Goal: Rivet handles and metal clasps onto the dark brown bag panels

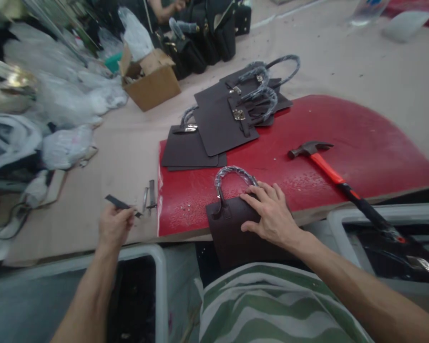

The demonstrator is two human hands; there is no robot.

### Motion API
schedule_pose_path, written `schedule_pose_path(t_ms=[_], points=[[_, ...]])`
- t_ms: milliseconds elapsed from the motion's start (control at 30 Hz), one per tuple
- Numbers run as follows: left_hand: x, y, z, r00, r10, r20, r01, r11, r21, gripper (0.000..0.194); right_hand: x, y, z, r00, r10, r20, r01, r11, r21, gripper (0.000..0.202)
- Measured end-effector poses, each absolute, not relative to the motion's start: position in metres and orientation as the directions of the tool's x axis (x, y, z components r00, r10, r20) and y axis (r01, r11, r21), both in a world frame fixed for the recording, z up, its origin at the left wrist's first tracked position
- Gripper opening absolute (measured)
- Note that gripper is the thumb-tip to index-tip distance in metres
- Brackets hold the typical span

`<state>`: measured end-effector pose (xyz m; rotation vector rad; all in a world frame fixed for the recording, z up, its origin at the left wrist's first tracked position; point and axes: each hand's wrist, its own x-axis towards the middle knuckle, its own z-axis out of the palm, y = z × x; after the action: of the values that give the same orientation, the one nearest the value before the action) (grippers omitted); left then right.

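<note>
My left hand (115, 224) is closed on a thin dark strip (117, 202) over the pale table. Just right of it lie small metal tools (151, 194), too blurred to name. My right hand (271, 214) rests with its fingers spread on a dark brown handbag panel (232, 228). A handle (232, 170) wrapped in clear plastic arches from the panel's top edge. The panel overhangs the front edge of a red board (186, 209), toward my body. A claw hammer (329, 169) with an orange and black handle lies on the board, to the right.
Similar brown panels (221, 124) with wrapped handles and metal clasps are piled at the back of the board. Beyond stand a cardboard box (153, 88) and black bags (221, 33), near another person's arm (162, 12). Bins (160, 267) (343, 219) flank me below the table.
</note>
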<state>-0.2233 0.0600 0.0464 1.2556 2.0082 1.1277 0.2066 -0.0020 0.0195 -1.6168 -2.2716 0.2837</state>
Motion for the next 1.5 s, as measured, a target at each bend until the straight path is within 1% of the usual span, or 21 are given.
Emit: schedule_pose_path(t_ms=[33, 67, 133, 200, 267, 333, 433, 533, 633, 700, 867, 933, 1033, 1100, 1200, 1267, 1333, 1400, 1500], points=[[-0.209, 0.053, 0.049, -0.458, 0.887, -0.058, 0.275, 0.204, 0.940, 0.029, 0.207, -0.002, 0.018, -0.295, 0.940, 0.168, 0.875, 0.337, -0.347, 0.071], [-0.193, 0.046, 0.052, -0.449, 0.887, -0.104, 0.131, 0.181, 0.975, 0.033, 0.207, -0.001, 0.015, -0.294, 0.938, 0.182, 0.876, 0.341, -0.341, 0.068], [-0.160, 0.036, 0.051, -0.373, 0.913, -0.167, -0.075, 0.149, 0.986, 0.041, 0.207, 0.001, 0.010, -0.295, 0.933, 0.207, 0.877, 0.351, -0.328, 0.065], [-0.129, 0.029, 0.045, -0.319, 0.929, -0.189, -0.219, 0.121, 0.968, 0.037, 0.207, 0.003, 0.007, -0.300, 0.927, 0.223, 0.878, 0.360, -0.316, 0.064], [-0.106, 0.023, 0.034, -0.319, 0.933, -0.166, -0.261, 0.081, 0.962, 0.032, 0.207, 0.003, 0.007, -0.307, 0.924, 0.226, 0.880, 0.367, -0.303, 0.065], [-0.089, 0.019, 0.020, -0.354, 0.928, -0.113, -0.185, 0.049, 0.982, 0.031, 0.207, 0.003, 0.009, -0.316, 0.923, 0.219, 0.881, 0.372, -0.293, 0.067], [-0.078, 0.014, 0.003, -0.395, 0.918, -0.031, 0.004, 0.035, 0.999, 0.030, 0.207, 0.002, 0.012, -0.320, 0.925, 0.205, 0.882, 0.370, -0.291, 0.067], [-0.077, 0.013, -0.003, -0.405, 0.914, 0.036, 0.085, -0.002, 0.996, 0.031, 0.207, 0.001, 0.012, -0.307, 0.930, 0.203, 0.885, 0.358, -0.299, 0.067], [-0.079, 0.011, -0.001, -0.343, 0.936, 0.075, 0.113, -0.039, 0.993, 0.036, 0.206, 0.000, 0.013, -0.297, 0.934, 0.200, 0.883, 0.348, -0.316, 0.068], [-0.081, 0.010, 0.002, -0.279, 0.956, 0.087, 0.152, -0.046, 0.987, 0.035, 0.205, -0.001, 0.016, -0.296, 0.938, 0.182, 0.878, 0.342, -0.335, 0.069], [-0.093, 0.010, -0.001, -0.195, 0.975, 0.107, 0.278, -0.049, 0.959, 0.037, 0.209, -0.001, 0.024, -0.323, 0.941, 0.096, 0.860, 0.335, -0.386, 0.070], [-0.098, 0.011, -0.003, -0.185, 0.971, 0.154, 0.376, -0.075, 0.924, 0.035, 0.212, -0.001, 0.025, -0.351, 0.934, 0.070, 0.844, 0.348, -0.407, 0.069], [-0.099, 0.010, -0.001, -0.197, 0.948, 0.252, 0.492, -0.127, 0.862, 0.029, 0.213, -0.001, 0.025, -0.352, 0.933, 0.072, 0.833, 0.348, -0.430, 0.068], [-0.092, 0.006, 0.002, -0.244, 0.927, 0.285, 0.513, -0.126, 0.849, 0.028, 0.212, -0.001, 0.025, -0.336, 0.938, 0.084, 0.835, 0.338, -0.434, 0.066], [-0.067, -0.003, 0.010, -0.263, 0.920, 0.291, 0.473, -0.140, 0.870, 0.027, 0.210, -0.002, 0.026, -0.322, 0.943, 0.090, 0.841, 0.328, -0.431, 0.065], [-0.044, -0.008, 0.013, -0.186, 0.942, 0.279, 0.409, -0.184, 0.894, 0.022, 0.209, -0.002, 0.027, -0.314, 0.945, 0.092, 0.845, 0.322, -0.427, 0.065], [-0.022, -0.011, 0.014, -0.063, 0.958, 0.280, 0.367, -0.239, 0.899, 0.016, 0.209, -0.003, 0.027, -0.308, 0.947, 0.094, 0.847, 0.318, -0.426, 0.065], [-0.004, -0.010, 0.012, 0.043, 0.952, 0.302, 0.373, -0.295, 0.880, 0.012, 0.209, -0.003, 0.026, -0.305, 0.947, 0.103, 0.845, 0.319, -0.428, 0.065], [0.010, -0.007, 0.008, 0.105, 0.931, 0.351, 0.428, -0.360, 0.829, 0.013, 0.209, -0.003, 0.023, -0.296, 0.948, 0.120, 0.843, 0.318, -0.434, 0.064]])
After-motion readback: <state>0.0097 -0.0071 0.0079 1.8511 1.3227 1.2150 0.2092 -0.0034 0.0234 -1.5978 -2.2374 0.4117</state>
